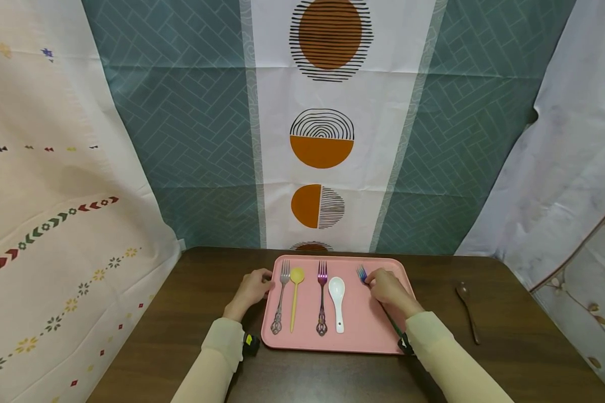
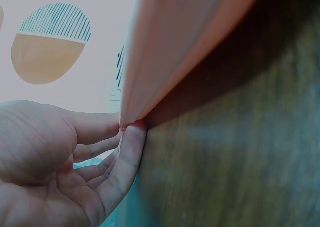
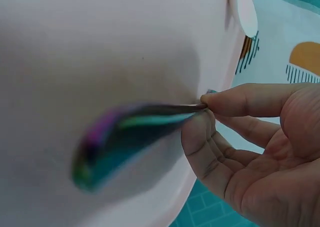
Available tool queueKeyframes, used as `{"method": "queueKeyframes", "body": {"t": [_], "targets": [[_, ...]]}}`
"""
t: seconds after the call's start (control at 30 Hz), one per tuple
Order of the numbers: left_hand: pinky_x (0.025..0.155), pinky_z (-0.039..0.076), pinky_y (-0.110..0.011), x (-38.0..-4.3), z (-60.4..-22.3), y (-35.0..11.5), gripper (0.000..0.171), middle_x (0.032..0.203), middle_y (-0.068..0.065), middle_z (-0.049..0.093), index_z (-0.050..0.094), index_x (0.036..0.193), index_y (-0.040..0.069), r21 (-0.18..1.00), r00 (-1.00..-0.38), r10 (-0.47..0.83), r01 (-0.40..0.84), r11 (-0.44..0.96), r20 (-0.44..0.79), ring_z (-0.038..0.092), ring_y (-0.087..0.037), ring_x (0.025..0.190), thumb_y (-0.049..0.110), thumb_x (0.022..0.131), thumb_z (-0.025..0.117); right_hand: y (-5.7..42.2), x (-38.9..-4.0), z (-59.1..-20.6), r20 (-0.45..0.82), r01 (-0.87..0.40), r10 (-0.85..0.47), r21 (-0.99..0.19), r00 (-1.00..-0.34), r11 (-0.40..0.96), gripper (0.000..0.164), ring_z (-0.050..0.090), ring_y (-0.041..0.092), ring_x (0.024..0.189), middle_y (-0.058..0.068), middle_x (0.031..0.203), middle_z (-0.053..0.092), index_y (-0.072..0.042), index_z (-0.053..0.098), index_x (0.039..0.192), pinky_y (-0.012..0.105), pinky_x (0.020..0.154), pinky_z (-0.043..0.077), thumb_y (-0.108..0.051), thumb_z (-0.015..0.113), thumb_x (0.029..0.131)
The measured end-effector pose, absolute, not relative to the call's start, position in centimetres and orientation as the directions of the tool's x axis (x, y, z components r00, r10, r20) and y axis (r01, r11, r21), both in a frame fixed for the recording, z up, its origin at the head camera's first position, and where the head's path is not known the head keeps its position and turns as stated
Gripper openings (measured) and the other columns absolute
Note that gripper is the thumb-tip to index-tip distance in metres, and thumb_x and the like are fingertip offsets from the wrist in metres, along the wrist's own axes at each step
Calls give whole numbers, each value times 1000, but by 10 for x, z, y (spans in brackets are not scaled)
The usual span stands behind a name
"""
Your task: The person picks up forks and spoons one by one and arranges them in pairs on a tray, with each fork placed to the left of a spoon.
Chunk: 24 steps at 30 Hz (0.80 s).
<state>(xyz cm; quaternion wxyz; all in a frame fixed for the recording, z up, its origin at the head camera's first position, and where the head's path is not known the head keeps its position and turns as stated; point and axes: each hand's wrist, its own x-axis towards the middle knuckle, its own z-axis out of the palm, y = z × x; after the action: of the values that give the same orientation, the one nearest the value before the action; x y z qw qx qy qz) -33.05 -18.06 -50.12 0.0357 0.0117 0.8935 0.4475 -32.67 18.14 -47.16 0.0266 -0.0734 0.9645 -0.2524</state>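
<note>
A pink tray [image 1: 355, 324] lies on the dark wooden table. At its left edge my left hand [image 1: 254, 288] pinches the rim between thumb and fingers, as the left wrist view shows. Over the tray's right part my right hand [image 1: 389, 288] pinches an iridescent blue fork [image 1: 362, 274] near its neck. The handle slants back toward my wrist, and its rainbow-coloured end [image 3: 100, 152] looms large in the right wrist view. Further left on the tray lie a silver fork [image 1: 278, 316], a yellow spoon [image 1: 296, 277], a purple fork [image 1: 322, 274] and a white spoon [image 1: 336, 288].
A brown spoon [image 1: 468, 308] lies on the table [image 1: 443, 274], right of the tray. Behind the table's far edge hangs a green and white patterned cloth [image 1: 206, 140]. Pale cloths hang at both sides.
</note>
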Motion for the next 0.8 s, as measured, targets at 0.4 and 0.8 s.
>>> {"method": "queueKeyframes", "body": {"t": [0.4, 0.8], "targets": [[75, 63, -38, -331, -502, -182, 33, 99, -15, 71, 63, 132, -6, 799, -997, 48, -20, 600, -61, 73, -22, 80, 7, 101, 65, 166, -330, -472, -10, -130, -152, -464, -988, 876, 34, 54, 25, 73, 16, 95, 75, 6, 78, 105, 31, 59, 45, 8, 54, 81], [74, 63, -38, -330, -498, -183, 33, 94, -14, 69, 63, 131, -7, 794, -998, 48, -11, 608, -51, 73, -22, 77, 7, 102, 65, 160, -331, -476, 9, -140, -154, -474, -988, 869, 22, 41, 20, 63, 6, 68, 54, 3, 75, 83, 27, 52, 33, 9, 54, 83]]}}
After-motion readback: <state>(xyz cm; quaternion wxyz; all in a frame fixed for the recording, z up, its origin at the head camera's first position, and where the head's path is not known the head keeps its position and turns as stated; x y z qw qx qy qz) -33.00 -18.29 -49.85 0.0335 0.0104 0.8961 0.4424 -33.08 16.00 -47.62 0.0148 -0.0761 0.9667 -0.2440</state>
